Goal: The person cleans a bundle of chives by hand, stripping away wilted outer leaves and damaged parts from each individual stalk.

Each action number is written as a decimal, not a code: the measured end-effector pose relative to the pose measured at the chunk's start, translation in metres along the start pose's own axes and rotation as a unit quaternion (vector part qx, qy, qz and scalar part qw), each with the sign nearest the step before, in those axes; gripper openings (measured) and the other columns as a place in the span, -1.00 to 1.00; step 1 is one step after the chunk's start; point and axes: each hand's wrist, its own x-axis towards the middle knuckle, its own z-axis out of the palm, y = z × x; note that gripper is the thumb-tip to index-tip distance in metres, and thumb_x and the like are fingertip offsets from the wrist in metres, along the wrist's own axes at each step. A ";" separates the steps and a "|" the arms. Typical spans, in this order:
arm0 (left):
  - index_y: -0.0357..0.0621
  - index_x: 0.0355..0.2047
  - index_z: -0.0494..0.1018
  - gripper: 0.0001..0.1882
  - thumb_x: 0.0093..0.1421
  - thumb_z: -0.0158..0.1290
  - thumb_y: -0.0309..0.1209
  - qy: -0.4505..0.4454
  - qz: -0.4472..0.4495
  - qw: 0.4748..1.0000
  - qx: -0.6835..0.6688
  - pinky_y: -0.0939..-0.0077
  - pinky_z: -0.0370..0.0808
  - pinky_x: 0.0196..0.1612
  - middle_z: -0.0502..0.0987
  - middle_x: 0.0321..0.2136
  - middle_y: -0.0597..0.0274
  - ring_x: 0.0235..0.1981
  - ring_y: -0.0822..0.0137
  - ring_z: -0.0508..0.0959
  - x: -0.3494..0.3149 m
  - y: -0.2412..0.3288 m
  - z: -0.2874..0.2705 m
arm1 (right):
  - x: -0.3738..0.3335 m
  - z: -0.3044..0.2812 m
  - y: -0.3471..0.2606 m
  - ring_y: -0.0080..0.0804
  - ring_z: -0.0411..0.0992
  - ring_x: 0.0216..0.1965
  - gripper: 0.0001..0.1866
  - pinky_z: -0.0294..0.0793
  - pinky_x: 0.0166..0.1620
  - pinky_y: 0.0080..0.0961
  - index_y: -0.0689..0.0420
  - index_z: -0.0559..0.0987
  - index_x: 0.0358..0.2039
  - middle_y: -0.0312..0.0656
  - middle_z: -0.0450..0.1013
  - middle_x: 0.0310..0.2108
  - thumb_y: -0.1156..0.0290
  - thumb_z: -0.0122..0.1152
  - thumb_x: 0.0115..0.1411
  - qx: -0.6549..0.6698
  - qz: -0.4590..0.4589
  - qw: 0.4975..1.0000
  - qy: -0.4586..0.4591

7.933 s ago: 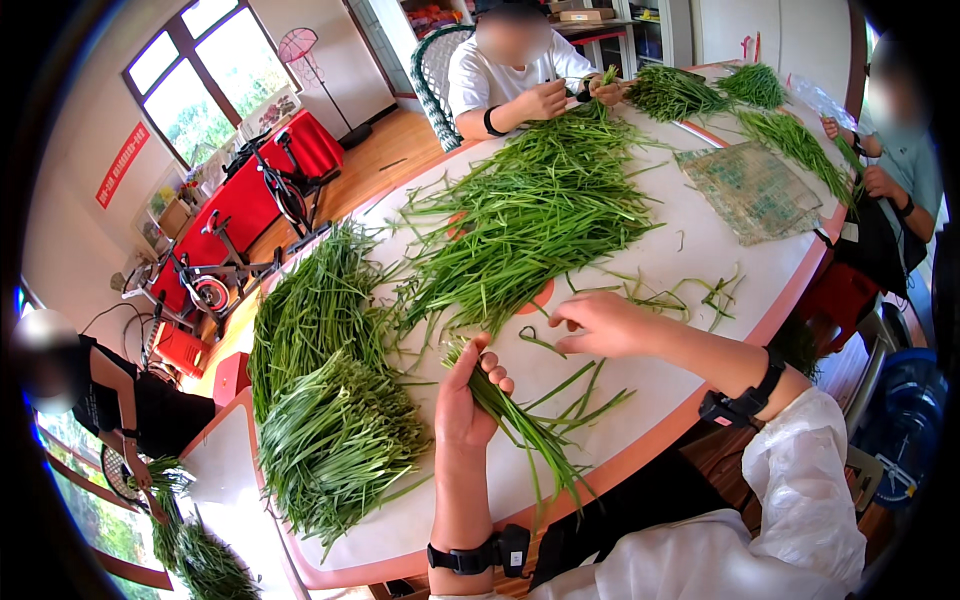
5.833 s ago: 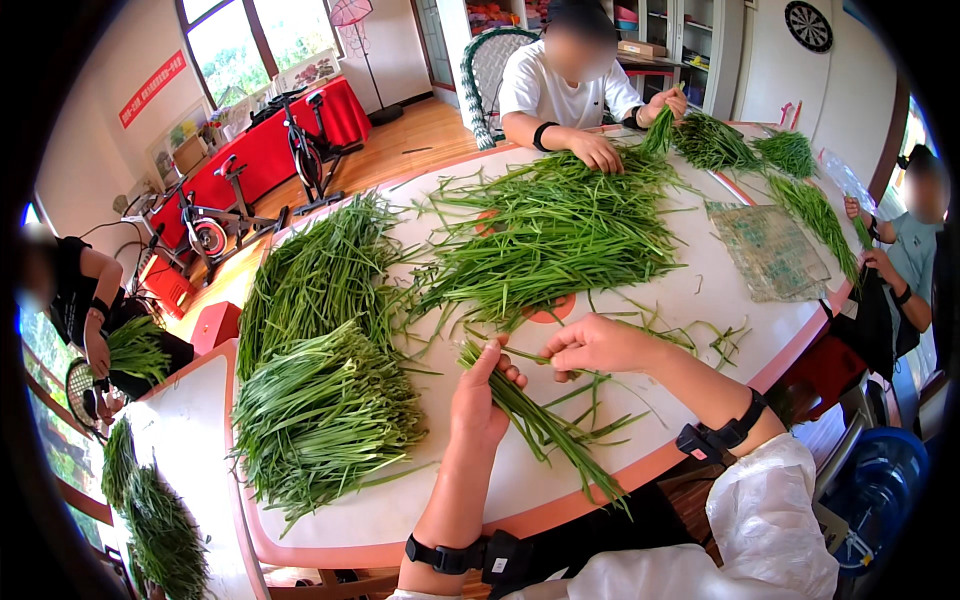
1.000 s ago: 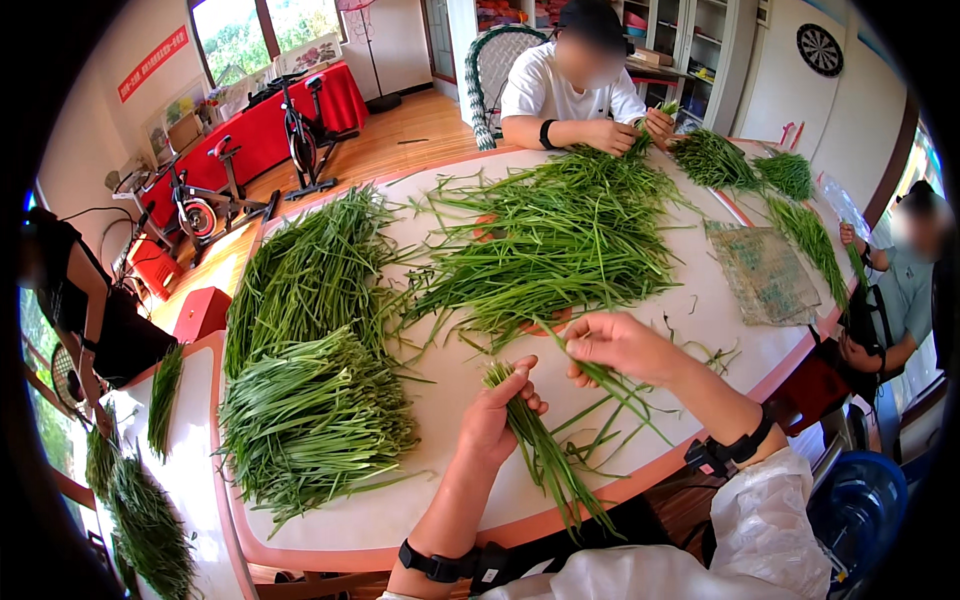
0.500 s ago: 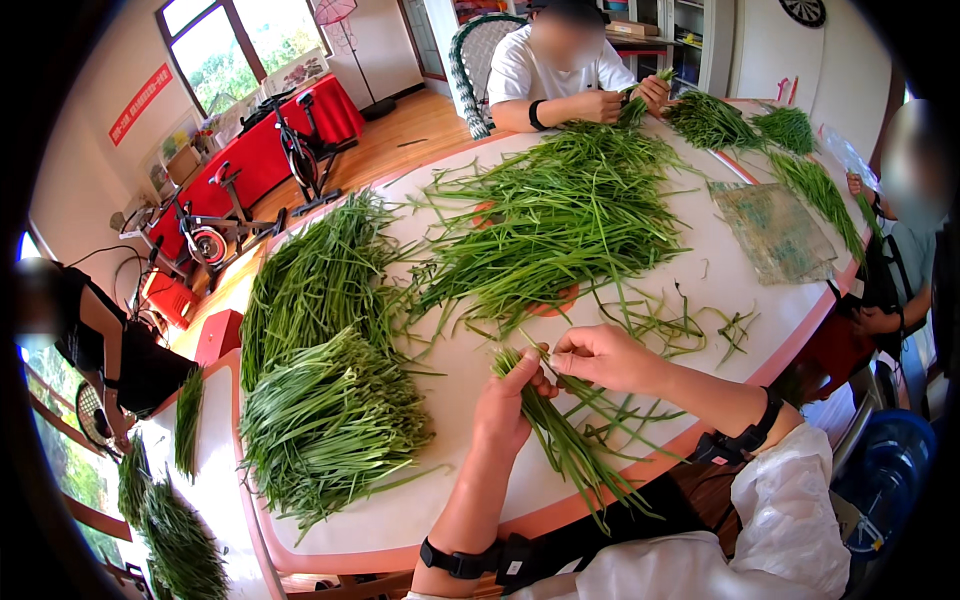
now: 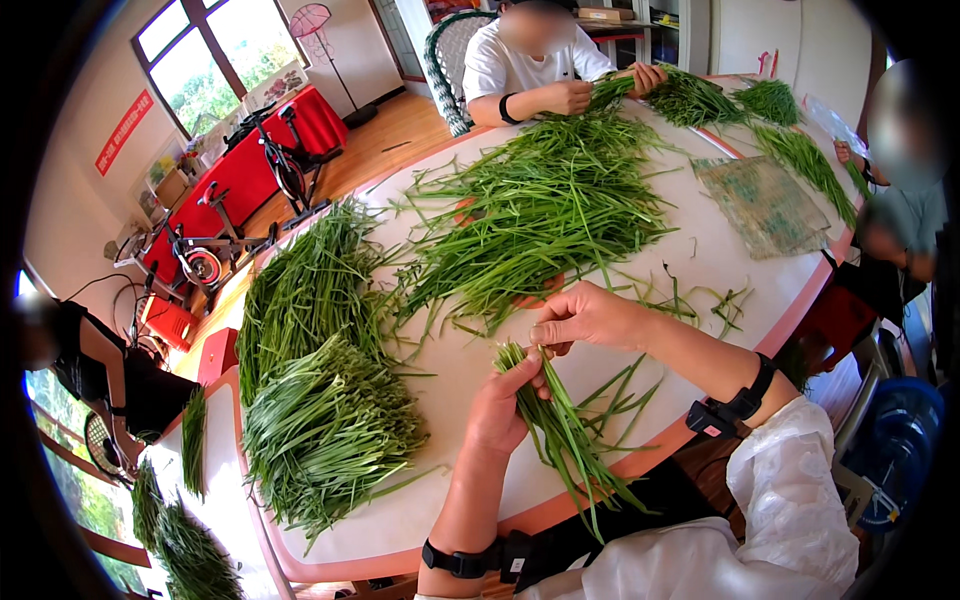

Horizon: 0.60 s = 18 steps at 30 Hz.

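My left hand (image 5: 502,405) is closed round a bunch of green chives (image 5: 570,450), with the pale cut ends sticking up past the thumb and the leaves trailing down toward the table's near edge. Just above those ends, my right hand (image 5: 585,318) pinches thumb against fingers on what looks like a single chive stalk at the bunch's right side. A thick, neatly aligned stack of chives (image 5: 330,440) lies left of my left hand. Beyond my hands spreads a large loose heap of chives (image 5: 550,215).
Another chive pile (image 5: 310,290) lies behind the stack. Stray stalks (image 5: 700,305) are scattered right of my right hand. A greenish worn sheet (image 5: 765,205) lies farther right on the white table (image 5: 470,520). A person (image 5: 535,65) across the table handles chives; others are at both sides.
My right hand has risen slightly and shifted a little left at the top of the bunch. My left hand keeps its grip. The whole view has tilted slightly.
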 end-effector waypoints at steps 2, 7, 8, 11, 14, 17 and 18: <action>-0.21 -0.35 0.39 -0.85 0.15 -0.05 -0.38 -0.005 -0.008 1.000 -0.004 0.64 0.33 -0.48 0.29 -0.64 0.39 -0.60 0.50 0.32 0.001 0.000 0.000 | -0.002 -0.002 0.003 -0.69 0.24 -0.60 -0.74 0.27 -0.49 -0.72 0.23 0.54 -0.47 -0.39 0.36 -0.64 0.28 0.08 0.14 -0.041 -0.035 0.997 0.053; -0.25 -0.32 0.38 -0.82 0.15 -0.05 -0.38 0.017 -0.003 1.000 0.003 0.58 0.33 -0.46 0.29 -0.62 0.36 -0.58 0.47 0.32 0.003 -0.003 -0.003 | -0.004 -0.016 0.008 -0.68 0.27 -0.58 -0.71 0.29 -0.48 -0.70 0.28 0.51 -0.49 -0.35 0.35 -0.64 0.28 0.03 0.17 0.001 -0.055 0.990 0.127; -0.25 -0.32 0.38 -0.82 0.15 -0.05 -0.37 0.029 0.000 1.000 0.005 0.58 0.33 -0.46 0.29 -0.62 0.36 -0.59 0.47 0.32 0.003 -0.004 -0.004 | -0.006 -0.015 0.007 -0.67 0.29 -0.56 -0.70 0.31 -0.46 -0.69 0.27 0.50 -0.49 -0.35 0.36 -0.63 0.27 0.02 0.18 0.003 -0.046 0.991 0.128; -0.24 -0.30 0.39 -0.81 0.15 -0.04 -0.37 0.039 0.011 0.999 -0.008 0.58 0.33 -0.46 0.28 -0.62 0.38 -0.59 0.47 0.31 0.005 -0.005 -0.009 | -0.020 -0.001 0.000 -0.64 0.28 -0.63 -0.61 0.32 -0.51 -0.65 0.27 0.52 -0.51 -0.32 0.37 -0.69 0.13 0.04 0.16 -0.123 0.012 0.984 0.129; -0.23 -0.29 0.39 -0.81 0.15 -0.04 -0.36 0.046 0.021 0.998 -0.023 0.58 0.33 -0.46 0.27 -0.63 0.39 -0.59 0.48 0.31 0.007 -0.009 -0.010 | -0.031 0.016 0.004 -0.60 0.24 -0.68 -0.57 0.28 -0.54 -0.59 0.24 0.53 -0.52 -0.30 0.37 -0.73 0.05 0.10 0.10 -0.201 0.013 0.975 0.092; -0.23 -0.27 0.39 -0.79 0.15 -0.04 -0.35 0.066 0.019 0.998 -0.009 0.57 0.32 -0.46 0.27 -0.63 0.39 -0.59 0.50 0.30 0.009 -0.009 -0.010 | -0.035 0.029 0.014 -0.41 0.32 -0.70 -0.47 0.27 -0.56 -0.47 0.28 0.50 -0.62 -0.16 0.36 -0.76 -0.04 0.11 0.04 -0.248 -0.039 0.965 0.072; -0.24 -0.26 0.39 -0.78 0.15 -0.03 -0.35 0.054 0.018 0.998 -0.003 0.57 0.32 -0.47 0.27 -0.63 0.39 -0.59 0.49 0.30 0.008 -0.007 -0.009 | -0.035 0.028 0.013 -0.40 0.32 -0.69 -0.48 0.27 -0.55 -0.47 0.28 0.49 -0.62 -0.15 0.36 -0.75 -0.03 0.12 0.04 -0.245 -0.032 0.967 0.063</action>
